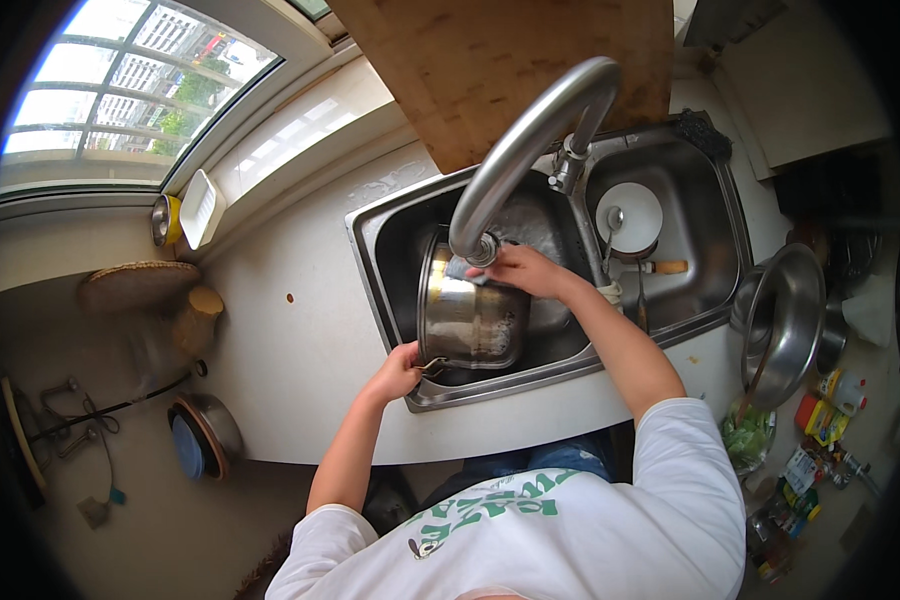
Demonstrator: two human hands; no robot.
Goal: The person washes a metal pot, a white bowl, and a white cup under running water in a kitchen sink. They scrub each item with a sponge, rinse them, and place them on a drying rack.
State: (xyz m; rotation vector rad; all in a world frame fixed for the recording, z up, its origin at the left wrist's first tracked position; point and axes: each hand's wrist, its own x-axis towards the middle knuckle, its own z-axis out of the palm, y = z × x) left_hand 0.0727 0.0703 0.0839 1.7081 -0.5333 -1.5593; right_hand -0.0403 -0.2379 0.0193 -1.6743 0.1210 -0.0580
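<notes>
A stainless steel pot (469, 326) lies tilted on its side in the left basin of a double steel sink (562, 240). My left hand (397, 373) grips the pot's wire handle (433, 366) at the basin's front edge. Against the pot's upper side, my right hand (525, 270) holds a greyish cloth or pad (461, 270), partly hidden behind the end of the curved faucet (536, 142). Whether water is running cannot be told.
In the right basin sit a white bowl (637, 214) with a spoon and a wooden-handled utensil (667, 267). A large steel basin (784, 322) stands right of the sink. Behind the faucet is a wooden board (495, 67). A white dish (201, 210) stands by the window.
</notes>
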